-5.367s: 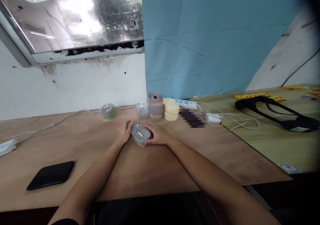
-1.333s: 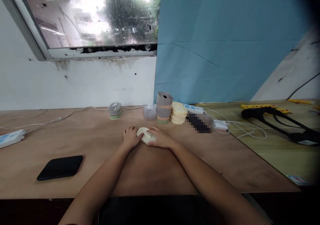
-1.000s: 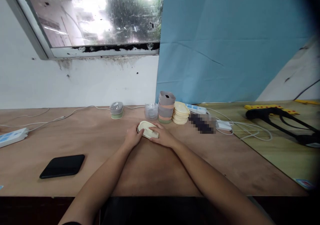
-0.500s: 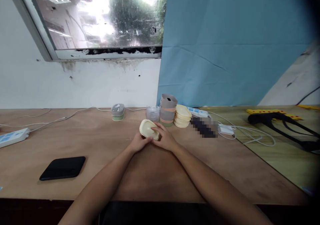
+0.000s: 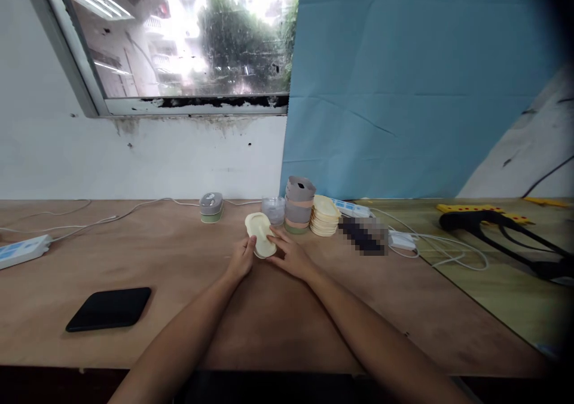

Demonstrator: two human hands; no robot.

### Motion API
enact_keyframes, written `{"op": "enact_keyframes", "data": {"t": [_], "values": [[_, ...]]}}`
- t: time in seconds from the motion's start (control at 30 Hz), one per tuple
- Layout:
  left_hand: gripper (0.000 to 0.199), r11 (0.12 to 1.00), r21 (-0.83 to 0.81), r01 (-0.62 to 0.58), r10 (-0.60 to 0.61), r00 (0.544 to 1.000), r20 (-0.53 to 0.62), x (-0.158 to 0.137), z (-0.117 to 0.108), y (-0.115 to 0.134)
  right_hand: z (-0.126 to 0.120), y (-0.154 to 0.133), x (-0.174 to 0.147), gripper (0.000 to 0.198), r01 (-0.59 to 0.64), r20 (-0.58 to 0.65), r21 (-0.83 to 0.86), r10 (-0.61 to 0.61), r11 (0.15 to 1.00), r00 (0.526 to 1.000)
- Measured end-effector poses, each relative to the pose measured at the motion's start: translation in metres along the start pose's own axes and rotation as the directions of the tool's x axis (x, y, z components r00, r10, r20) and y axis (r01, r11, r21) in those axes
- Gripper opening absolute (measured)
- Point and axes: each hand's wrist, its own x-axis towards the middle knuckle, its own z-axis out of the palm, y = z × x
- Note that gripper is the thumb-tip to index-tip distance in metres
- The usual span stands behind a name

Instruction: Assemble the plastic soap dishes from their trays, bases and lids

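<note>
Between both hands, above the table, is a cream plastic lid [image 5: 260, 227], rounded-rectangular with a raised middle and tilted toward me. My left hand [image 5: 242, 258] grips its lower left edge, thumb on the face. My right hand [image 5: 290, 254] holds the right edge, fingers lying on the face. Just behind stand clear cups [image 5: 274, 211], a stack of grey, peach and green sleeve-like containers [image 5: 299, 204], and a stack of similar cream lids [image 5: 324, 216]. Farther left sits a small grey-and-green container [image 5: 211, 207] with a dark and white picture on top.
A black phone [image 5: 109, 309] lies at the front left of the table [image 5: 179, 260]. White power strips [image 5: 24, 251] and cables lie left and at the back right, by a white adapter [image 5: 402, 239]. Black straps [image 5: 488, 230] lie by a yellow strip at right.
The lid has turned more upright and moved slightly left. My left thumb has come up onto its face, and my right fingers have shifted toward its right edge. The view has tilted up slightly.
</note>
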Motion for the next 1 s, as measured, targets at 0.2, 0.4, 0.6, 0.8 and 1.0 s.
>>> {"op": "enact_keyframes", "data": {"t": [0.2, 0.4, 0.6, 0.8, 1.0], "values": [[0.064, 0.995, 0.063, -0.072, 0.066, 0.993, 0.094, -0.003, -0.003, 0.002, -0.001, -0.006, 0.0, 0.023, 0.091, -0.086, -0.047, -0.095, 0.995, 0.992], [0.048, 0.962, 0.232, -0.147, 0.076, 0.954, 0.29, -0.011, -0.001, 0.016, -0.006, 0.003, -0.008, 0.032, -0.013, -0.397, -0.086, -0.022, 0.996, 0.918], [0.038, 0.937, 0.312, -0.16, 0.058, 0.949, 0.31, -0.01, 0.001, 0.022, -0.015, 0.018, -0.015, 0.036, -0.099, -0.475, -0.049, 0.064, 0.994, 0.877], [0.033, 0.917, 0.354, -0.182, 0.082, 0.957, 0.279, -0.008, 0.0, 0.016, -0.006, 0.001, -0.004, 0.024, 0.025, -0.242, -0.071, -0.042, 0.997, 0.969], [0.033, 0.919, 0.373, -0.132, 0.053, 0.975, 0.216, -0.008, -0.001, 0.014, 0.0, -0.009, 0.0, 0.025, 0.064, -0.099, -0.053, -0.069, 0.997, 0.993]]}}
